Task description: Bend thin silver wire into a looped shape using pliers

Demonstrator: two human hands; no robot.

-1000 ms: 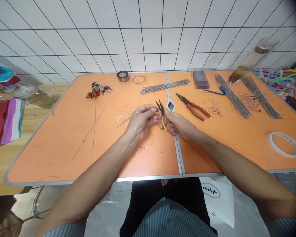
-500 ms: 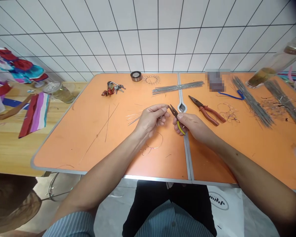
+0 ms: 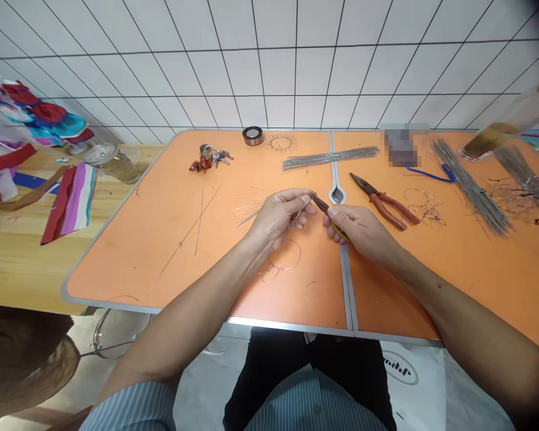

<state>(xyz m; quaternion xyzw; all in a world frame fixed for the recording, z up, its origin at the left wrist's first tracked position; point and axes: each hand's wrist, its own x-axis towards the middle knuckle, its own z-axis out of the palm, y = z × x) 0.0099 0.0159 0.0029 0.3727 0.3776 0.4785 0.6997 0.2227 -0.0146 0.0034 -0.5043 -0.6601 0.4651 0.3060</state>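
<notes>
My left hand (image 3: 279,215) is closed in a pinch on a thin wire over the middle of the orange table (image 3: 170,251). My right hand (image 3: 358,229) grips small yellow-handled pliers (image 3: 324,209). The pliers' dark tip points left and meets the wire at my left fingertips. A thin wire ring (image 3: 286,258) lies on the table just below my left hand. A few loose thin wires (image 3: 248,212) lie fanned out to the left of that hand.
Red-handled pliers (image 3: 384,200) lie right of the table seam. A bundle of straight wires (image 3: 327,158), a tape roll (image 3: 253,135) and keys (image 3: 209,158) lie at the back. More wire bundles (image 3: 472,187) and a glass jar (image 3: 507,123) sit at right. Cloth lies on the wooden table (image 3: 13,257).
The pliers' tip has swung left and closed onto the wire at my left fingertips. The view has shifted slightly, so the table sits further right in frame.
</notes>
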